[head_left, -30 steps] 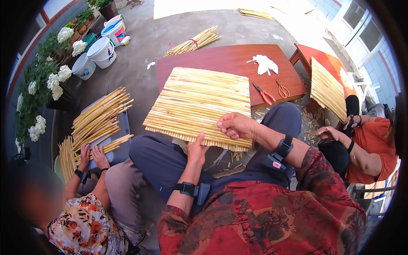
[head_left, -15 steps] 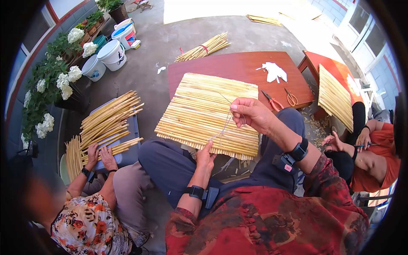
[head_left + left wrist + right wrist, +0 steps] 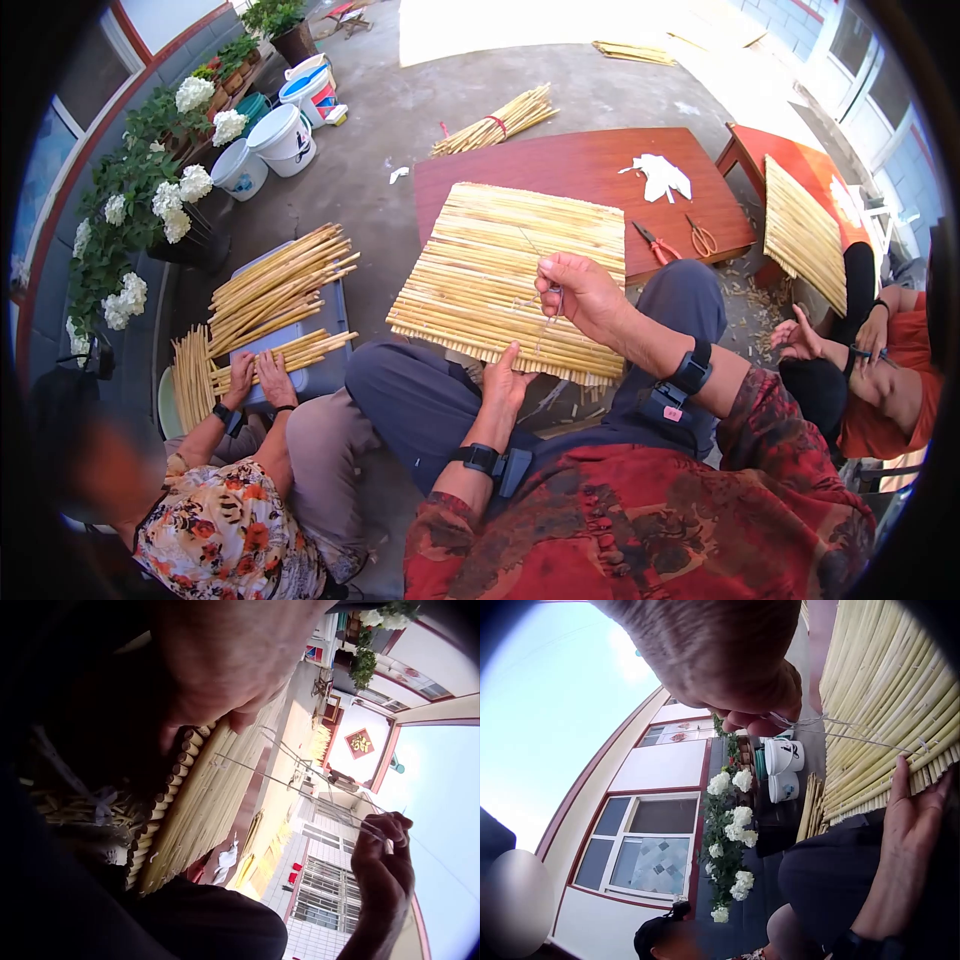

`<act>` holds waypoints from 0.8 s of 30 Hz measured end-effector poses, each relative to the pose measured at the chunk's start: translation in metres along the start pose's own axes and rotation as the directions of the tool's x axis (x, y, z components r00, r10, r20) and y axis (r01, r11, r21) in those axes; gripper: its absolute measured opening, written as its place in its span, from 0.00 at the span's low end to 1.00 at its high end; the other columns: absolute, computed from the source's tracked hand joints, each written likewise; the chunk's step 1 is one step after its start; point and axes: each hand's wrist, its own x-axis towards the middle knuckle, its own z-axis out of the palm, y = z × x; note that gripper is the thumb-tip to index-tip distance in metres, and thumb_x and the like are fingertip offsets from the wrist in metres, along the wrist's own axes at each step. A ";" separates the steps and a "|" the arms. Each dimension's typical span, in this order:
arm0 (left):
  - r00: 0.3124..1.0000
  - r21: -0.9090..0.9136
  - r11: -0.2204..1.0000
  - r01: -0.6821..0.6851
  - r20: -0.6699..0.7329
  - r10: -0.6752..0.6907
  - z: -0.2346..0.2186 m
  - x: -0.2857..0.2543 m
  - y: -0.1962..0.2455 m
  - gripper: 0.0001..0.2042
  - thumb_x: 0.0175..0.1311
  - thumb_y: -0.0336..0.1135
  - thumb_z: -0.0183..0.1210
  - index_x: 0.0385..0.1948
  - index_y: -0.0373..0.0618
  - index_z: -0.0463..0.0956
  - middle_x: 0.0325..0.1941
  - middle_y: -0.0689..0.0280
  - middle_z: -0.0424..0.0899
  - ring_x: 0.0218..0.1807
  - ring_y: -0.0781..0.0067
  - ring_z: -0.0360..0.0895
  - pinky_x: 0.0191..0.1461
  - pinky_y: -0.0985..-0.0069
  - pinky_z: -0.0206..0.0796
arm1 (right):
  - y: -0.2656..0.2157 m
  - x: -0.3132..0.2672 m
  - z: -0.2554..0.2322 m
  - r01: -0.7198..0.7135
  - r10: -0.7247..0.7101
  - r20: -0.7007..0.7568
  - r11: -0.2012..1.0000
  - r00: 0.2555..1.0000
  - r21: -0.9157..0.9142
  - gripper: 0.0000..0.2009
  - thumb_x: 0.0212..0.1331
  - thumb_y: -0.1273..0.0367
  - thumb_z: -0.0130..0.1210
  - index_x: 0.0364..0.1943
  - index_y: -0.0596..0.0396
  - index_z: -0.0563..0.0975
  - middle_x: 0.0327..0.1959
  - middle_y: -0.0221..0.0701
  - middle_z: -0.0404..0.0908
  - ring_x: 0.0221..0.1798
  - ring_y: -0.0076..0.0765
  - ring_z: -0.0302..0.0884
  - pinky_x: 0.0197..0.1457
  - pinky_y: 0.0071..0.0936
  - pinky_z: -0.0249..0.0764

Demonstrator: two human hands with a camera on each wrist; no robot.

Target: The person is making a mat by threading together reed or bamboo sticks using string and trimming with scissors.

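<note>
A mat of pale reed stalks rests across the wearer's lap and the red table's near edge. At its near edge my left hand grips it, thumb on top and fingers beneath; the left wrist view shows the cut stalk ends beside that hand. Above the mat, my right hand pinches a thin pale string with curled fingers. In the right wrist view the string runs from the right hand to the mat close to the left thumb.
Red-handled pliers, scissors and a white cloth lie on the red table. At left a person's hands touch stalks over a blue-grey tray. Another person in orange sits at right, near a second mat.
My right hand rose from the mat's near edge with the string, then came slightly lower. My left hand keeps its hold. The head view has shifted, moving the scene rightward and down.
</note>
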 end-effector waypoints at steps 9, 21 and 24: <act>0.995 -0.011 0.999 -0.042 0.088 0.043 -0.006 0.010 -0.011 0.20 0.56 0.28 0.56 0.51 0.45 0.63 0.48 0.61 0.73 0.45 0.65 0.75 0.46 0.57 0.69 | -0.028 -0.008 0.024 0.037 -0.037 0.034 0.999 0.999 -0.016 0.06 0.61 0.68 0.48 0.29 0.53 0.68 0.23 0.23 0.69 0.20 0.14 0.56 0.24 0.13 0.59; 0.994 0.062 0.995 -0.076 -0.069 0.080 0.010 -0.001 -0.021 0.20 0.49 0.29 0.63 0.45 0.49 0.68 0.39 0.69 0.75 0.37 0.75 0.75 0.40 0.69 0.70 | 0.009 -0.025 0.045 -0.067 0.066 -0.037 0.997 0.997 -0.025 0.09 0.60 0.66 0.48 0.24 0.53 0.68 0.20 0.22 0.65 0.20 0.15 0.54 0.22 0.13 0.55; 0.988 0.087 0.991 -0.105 -0.108 0.114 0.013 -0.002 -0.022 0.14 0.51 0.29 0.60 0.41 0.48 0.69 0.33 0.70 0.75 0.28 0.77 0.75 0.31 0.75 0.72 | 0.009 -0.030 0.044 -0.038 0.038 -0.039 0.999 0.999 -0.008 0.09 0.60 0.66 0.48 0.24 0.53 0.68 0.20 0.22 0.65 0.20 0.14 0.54 0.22 0.12 0.55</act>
